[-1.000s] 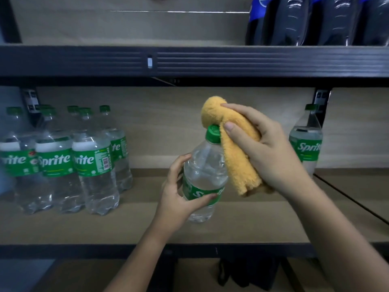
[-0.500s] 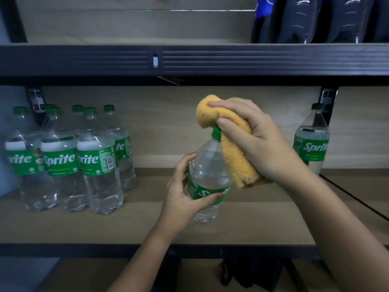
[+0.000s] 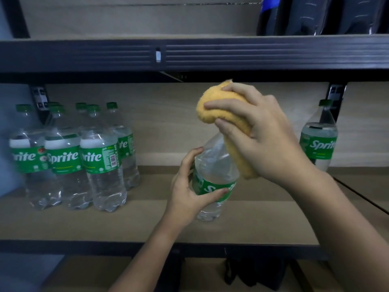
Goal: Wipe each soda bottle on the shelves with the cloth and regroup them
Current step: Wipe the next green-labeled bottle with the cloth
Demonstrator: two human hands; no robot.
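Bottle (image 3: 212, 178) at frame centre stays steady because the left hand (image 3: 189, 194) curls its fingers round the label, freeing the right hand (image 3: 263, 133) to clamp the yellow cloth (image 3: 219, 106) over its cap for wiping.

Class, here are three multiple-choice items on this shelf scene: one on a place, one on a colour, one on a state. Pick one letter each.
1. Where does the lone Sprite bottle stand?
A. shelf's right end
B. top shelf
C. floor

2. What colour is the cloth?
A. blue
B. yellow
C. white

3. What is the left hand doing?
A. hanging idle
B. pressing the shelf
C. gripping the held Sprite bottle

Key: 1 A, it stands apart at the right; 2 B, the right hand grips yellow fabric; 3 C, fingers curl round its label.
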